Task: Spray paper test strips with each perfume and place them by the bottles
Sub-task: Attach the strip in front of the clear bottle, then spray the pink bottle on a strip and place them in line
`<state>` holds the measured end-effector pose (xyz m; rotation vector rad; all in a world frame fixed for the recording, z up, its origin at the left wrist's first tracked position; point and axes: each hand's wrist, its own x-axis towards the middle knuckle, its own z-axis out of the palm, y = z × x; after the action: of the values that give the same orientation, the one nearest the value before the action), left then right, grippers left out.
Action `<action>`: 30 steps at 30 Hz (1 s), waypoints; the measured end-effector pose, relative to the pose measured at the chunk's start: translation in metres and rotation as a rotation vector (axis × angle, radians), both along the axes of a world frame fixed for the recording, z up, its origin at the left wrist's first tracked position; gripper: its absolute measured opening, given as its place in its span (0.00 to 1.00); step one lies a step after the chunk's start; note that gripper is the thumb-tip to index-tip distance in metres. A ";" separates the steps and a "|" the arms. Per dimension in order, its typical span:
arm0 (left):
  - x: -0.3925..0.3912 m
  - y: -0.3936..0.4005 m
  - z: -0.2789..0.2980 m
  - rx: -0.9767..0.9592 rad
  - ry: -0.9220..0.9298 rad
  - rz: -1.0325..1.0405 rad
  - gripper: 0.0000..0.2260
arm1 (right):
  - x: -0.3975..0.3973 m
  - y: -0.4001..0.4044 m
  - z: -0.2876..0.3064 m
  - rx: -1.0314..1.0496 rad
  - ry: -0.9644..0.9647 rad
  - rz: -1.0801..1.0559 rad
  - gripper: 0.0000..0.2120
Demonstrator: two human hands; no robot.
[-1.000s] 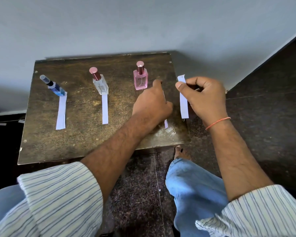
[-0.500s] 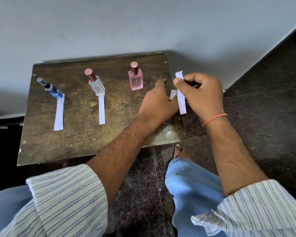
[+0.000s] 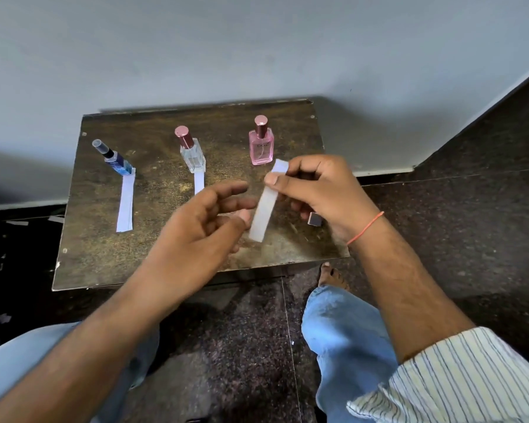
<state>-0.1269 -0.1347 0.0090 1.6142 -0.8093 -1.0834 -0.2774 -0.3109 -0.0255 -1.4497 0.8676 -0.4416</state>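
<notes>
Three perfume bottles stand on a small dark table (image 3: 98, 257): a blue bottle (image 3: 116, 164) at left, a clear bottle (image 3: 193, 155) with a pink cap in the middle, and a pink bottle (image 3: 260, 148) at right. One white paper strip (image 3: 126, 203) lies in front of the blue bottle, and another strip (image 3: 199, 182) lies in front of the clear bottle, partly hidden by my left hand. My right hand (image 3: 324, 190) pinches a third paper strip (image 3: 264, 206) just in front of the pink bottle. My left hand (image 3: 202, 227) hovers open beside the strip's lower end.
A small dark square object (image 3: 314, 219) sits under my right hand near the table's right edge. The table stands against a grey wall (image 3: 257, 47). Dark stone floor (image 3: 471, 224) surrounds it, with my jeans-clad knees (image 3: 345, 325) and a bare foot (image 3: 330, 274) below.
My left hand lifted off the table and opened, moving left toward me. My right hand carried the strip leftward from the table's right edge to just in front of the pink bottle.
</notes>
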 end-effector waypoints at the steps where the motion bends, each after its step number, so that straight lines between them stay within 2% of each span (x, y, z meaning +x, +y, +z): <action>1: 0.001 0.007 -0.002 -0.037 0.036 0.025 0.17 | 0.005 0.006 0.001 -0.002 0.008 0.037 0.06; 3: 0.002 0.017 -0.009 -0.107 0.078 0.047 0.18 | 0.017 0.015 0.002 -0.008 0.006 0.101 0.03; 5: 0.005 0.019 -0.019 -0.151 0.043 0.016 0.15 | 0.027 0.021 0.002 -0.014 -0.006 0.125 0.04; 10: 0.032 0.005 -0.037 -0.102 -0.071 -0.030 0.08 | 0.040 0.022 -0.004 -0.042 0.008 0.103 0.07; 20: 0.054 0.006 -0.041 -0.042 0.045 -0.060 0.14 | 0.044 0.014 -0.008 -0.463 0.122 0.088 0.04; 24: 0.055 0.007 -0.035 -0.009 0.124 -0.099 0.18 | 0.042 0.014 -0.008 -0.536 0.089 0.057 0.03; 27: 0.057 0.007 -0.034 -0.009 0.183 -0.097 0.22 | 0.040 0.011 -0.009 -0.611 0.027 -0.113 0.02; 30: 0.055 0.006 -0.036 -0.013 0.178 -0.082 0.24 | 0.042 0.003 -0.015 -0.662 0.006 -0.331 0.07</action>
<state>-0.0720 -0.1283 -0.0268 1.4612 -0.7673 -1.2584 -0.2356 -0.3076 -0.0405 -1.9070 1.0232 -1.0456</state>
